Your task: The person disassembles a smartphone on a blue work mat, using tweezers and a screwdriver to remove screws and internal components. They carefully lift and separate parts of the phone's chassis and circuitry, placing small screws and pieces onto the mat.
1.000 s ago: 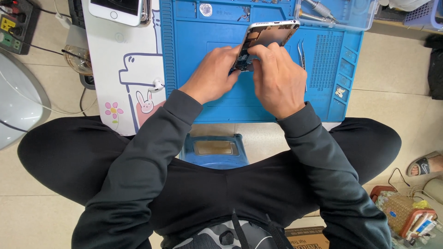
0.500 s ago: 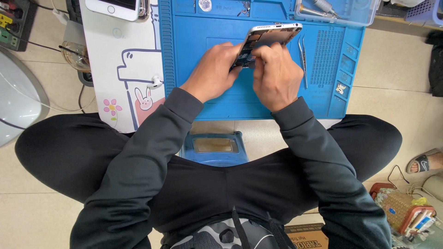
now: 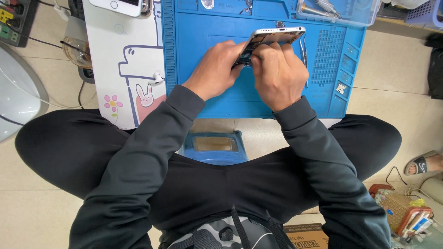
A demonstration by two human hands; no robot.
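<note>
Left hand (image 3: 216, 69): mine, fingers curled shut on the near-left edge of the phone (image 3: 276, 36), thumb tucked at its open side.
Right hand (image 3: 279, 74): closed too, fingertips pinched at the phone's innards; what they pinch is hidden.
Phone: silver, opened, tilted up on edge, held just above the blue mat (image 3: 230, 99), far centre.
Tweezers (image 3: 305, 50): lying on the mat, just right of my right hand.
Clear tray (image 3: 355, 16): far right, tools inside.
White phone (image 3: 121, 5): far left, on the cartoon mat (image 3: 124, 60).
</note>
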